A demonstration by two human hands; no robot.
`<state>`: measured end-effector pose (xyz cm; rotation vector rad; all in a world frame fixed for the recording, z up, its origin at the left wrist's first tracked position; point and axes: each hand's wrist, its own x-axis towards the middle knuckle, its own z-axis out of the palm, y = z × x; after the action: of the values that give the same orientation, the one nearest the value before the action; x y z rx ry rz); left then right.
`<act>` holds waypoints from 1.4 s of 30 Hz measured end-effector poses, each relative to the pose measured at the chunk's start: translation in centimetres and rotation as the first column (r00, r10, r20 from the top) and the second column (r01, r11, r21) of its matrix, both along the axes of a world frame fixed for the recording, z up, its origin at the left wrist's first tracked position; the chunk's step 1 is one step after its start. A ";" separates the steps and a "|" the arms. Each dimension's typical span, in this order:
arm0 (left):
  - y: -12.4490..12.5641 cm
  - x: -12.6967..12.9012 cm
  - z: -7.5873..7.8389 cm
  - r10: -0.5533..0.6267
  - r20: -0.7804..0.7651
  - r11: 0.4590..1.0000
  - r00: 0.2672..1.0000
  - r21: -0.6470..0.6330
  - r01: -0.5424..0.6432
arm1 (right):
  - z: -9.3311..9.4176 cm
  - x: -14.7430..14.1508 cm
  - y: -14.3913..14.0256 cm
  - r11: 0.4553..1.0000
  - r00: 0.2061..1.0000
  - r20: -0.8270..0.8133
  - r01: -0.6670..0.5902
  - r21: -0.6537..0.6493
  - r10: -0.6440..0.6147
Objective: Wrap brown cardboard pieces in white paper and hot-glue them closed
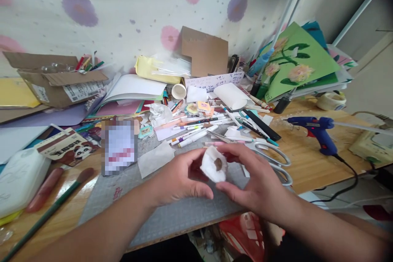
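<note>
Head view: small white crumpled paper flower with a brown centre (214, 165) is pinched between both hands above the grey cutting mat (172, 213). Left hand (179, 180) grips it from 9 o'clock, right hand (256, 180) from 3 o'clock. Silver scissors (273, 159) lie just beyond the right hand at 1 o'clock; blue glue gun (316, 131) farther out at 2 o'clock.
</note>
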<state>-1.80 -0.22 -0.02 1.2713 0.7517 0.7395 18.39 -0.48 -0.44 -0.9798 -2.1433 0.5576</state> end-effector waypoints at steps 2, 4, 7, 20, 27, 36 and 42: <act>0.0 0.2 0.0 0.070 0.095 0.997 0.993 -0.028 -0.068 | 0.3 -0.7 0.5 1.000 0.998 -0.058 0.009 -0.005 -0.009; 0.1 0.0 -0.2 0.169 0.124 0.985 0.978 -0.065 -0.162 | 0.6 -1.2 0.9 0.999 0.996 -0.084 -0.031 0.007 0.032; 0.4 -0.8 -0.2 0.252 0.170 0.966 0.953 -0.106 -0.237 | 0.9 -1.6 1.9 0.992 0.985 -0.140 -0.109 -0.064 0.099; 1.7 -3.0 -0.7 0.327 0.298 0.945 0.897 -0.117 -0.306 | -1.1 -1.9 4.1 0.952 0.993 0.117 0.029 -0.304 0.007; 0.7 -1.5 -1.2 0.169 0.420 0.969 0.892 -0.236 -0.072 | 1.3 1.3 3.5 0.844 0.956 -0.288 -0.104 -0.526 -0.061; 1.0 1.7 0.7 -0.111 0.316 0.951 0.942 -0.240 0.193 | 1.7 2.9 3.7 0.799 0.939 -0.335 -0.138 -0.586 -0.083; 1.0 2.3 -0.9 -0.011 0.318 0.977 0.948 -0.200 0.079 | 2.1 5.9 3.7 0.767 0.927 -0.311 -0.042 -0.641 -0.210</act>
<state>0.54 0.78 -0.96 0.9455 0.5217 0.7814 24.29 3.27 1.69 -1.2010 -1.5665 1.3746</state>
